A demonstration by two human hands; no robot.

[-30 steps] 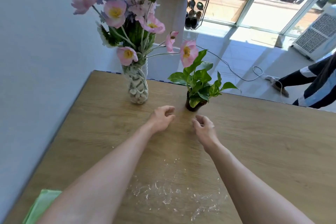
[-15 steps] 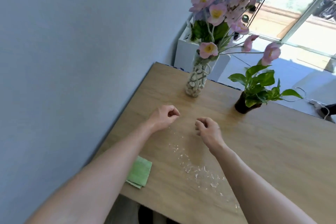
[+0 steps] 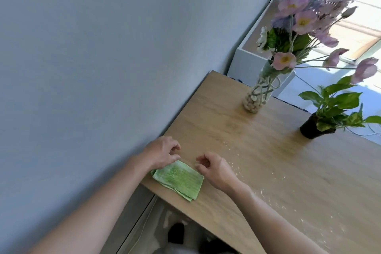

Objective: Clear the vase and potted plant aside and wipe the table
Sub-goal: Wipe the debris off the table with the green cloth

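A: Looking down, we see a wooden tabletop [image 3: 257,150] against a blue wall, a vase [image 3: 257,97] of pink flowers at its far edge, and a potted plant [image 3: 315,128] to the right of the vase.

B: And our hands?

A: Both hover at a folded green cloth [image 3: 179,179] near the front corner. Our left hand [image 3: 162,151] touches its far edge, fingers curled, grip not closed on it. Our right hand [image 3: 214,168] is beside it, loosely curled, holding nothing.

B: Crumbs?

A: White specks [image 3: 268,192] scattered to the right. We'd judge it best to pinch the cloth flat, then sweep inward.
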